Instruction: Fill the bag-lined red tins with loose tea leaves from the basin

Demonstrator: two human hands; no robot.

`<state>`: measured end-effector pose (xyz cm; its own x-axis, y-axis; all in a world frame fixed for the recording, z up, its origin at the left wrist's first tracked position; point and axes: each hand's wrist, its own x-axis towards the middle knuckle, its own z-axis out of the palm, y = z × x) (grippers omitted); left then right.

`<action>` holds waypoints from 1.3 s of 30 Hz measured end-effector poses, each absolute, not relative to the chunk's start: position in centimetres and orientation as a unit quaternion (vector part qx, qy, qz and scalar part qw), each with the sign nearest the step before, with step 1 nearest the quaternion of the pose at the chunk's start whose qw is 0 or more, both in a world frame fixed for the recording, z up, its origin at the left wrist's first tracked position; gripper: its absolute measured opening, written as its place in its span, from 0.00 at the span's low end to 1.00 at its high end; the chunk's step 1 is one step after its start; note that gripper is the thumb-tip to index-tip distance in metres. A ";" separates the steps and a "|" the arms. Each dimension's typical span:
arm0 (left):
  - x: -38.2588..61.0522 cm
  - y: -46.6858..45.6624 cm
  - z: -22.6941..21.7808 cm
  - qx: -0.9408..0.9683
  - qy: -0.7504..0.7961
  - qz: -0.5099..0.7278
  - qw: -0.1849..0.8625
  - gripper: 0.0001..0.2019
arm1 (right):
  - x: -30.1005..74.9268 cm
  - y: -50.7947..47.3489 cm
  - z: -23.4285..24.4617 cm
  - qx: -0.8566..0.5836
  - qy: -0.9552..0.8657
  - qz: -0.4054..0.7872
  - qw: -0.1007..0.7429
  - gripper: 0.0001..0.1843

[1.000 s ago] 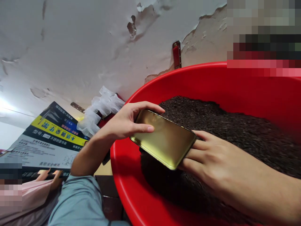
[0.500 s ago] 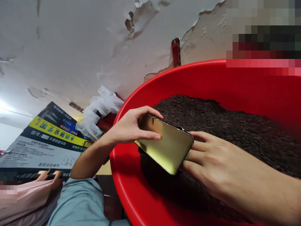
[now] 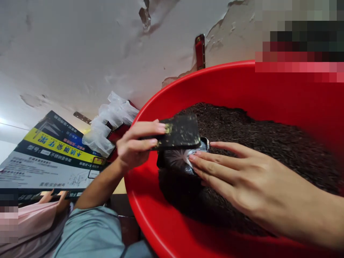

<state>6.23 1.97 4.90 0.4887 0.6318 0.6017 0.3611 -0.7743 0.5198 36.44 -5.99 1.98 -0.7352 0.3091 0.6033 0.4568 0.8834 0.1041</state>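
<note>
My left hand (image 3: 137, 143) pinches a small rectangular lid (image 3: 182, 130), its dark, worn face with gold flecks turned toward me. Just below the lid, a dark box (image 3: 206, 144) with rounded corners sits over the tub, partly covered by the lid and my fingers. Inside it is a clear plastic bag (image 3: 174, 159), gathered into folds at its middle. My right hand (image 3: 242, 175) lies across the box with fingers stretched out, fingertips touching the gathered bag. A large red tub (image 3: 142, 208) surrounds them, holding dark, shredded, leaf-like material (image 3: 268, 143).
Crumpled clear plastic bags (image 3: 115, 111) lie left of the tub. Beyond them leans a printed carton (image 3: 53, 157). Another person's pink clothing (image 3: 32, 222) shows at lower left. A peeling wall (image 3: 94, 46) rises behind, with a dark red metal-edged strip (image 3: 200, 52) against it.
The lid has turned over from its gold inside to its dark face and moved up off the box, uncovering the bag. My right fingers have shifted onto the bag.
</note>
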 end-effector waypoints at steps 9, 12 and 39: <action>6.8 2.2 3.5 0.926 0.173 0.262 0.211 0.28 | 35.8 -6.5 2.8 -0.213 -0.919 -0.148 0.297 0.15; 6.9 2.0 4.5 0.909 0.218 0.198 0.296 0.34 | 35.9 -6.5 2.8 -0.210 -0.920 -0.155 0.292 0.17; 10.0 -2.4 3.4 0.970 0.234 0.061 0.037 0.48 | 36.1 -6.2 0.0 -0.425 -0.870 0.147 0.201 0.44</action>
<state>10.04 -2.37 3.39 0.8835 0.4574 0.1008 0.4484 -0.8882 0.0999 36.10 -6.22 0.01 -0.5583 0.7984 0.2256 0.6805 0.5962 -0.4259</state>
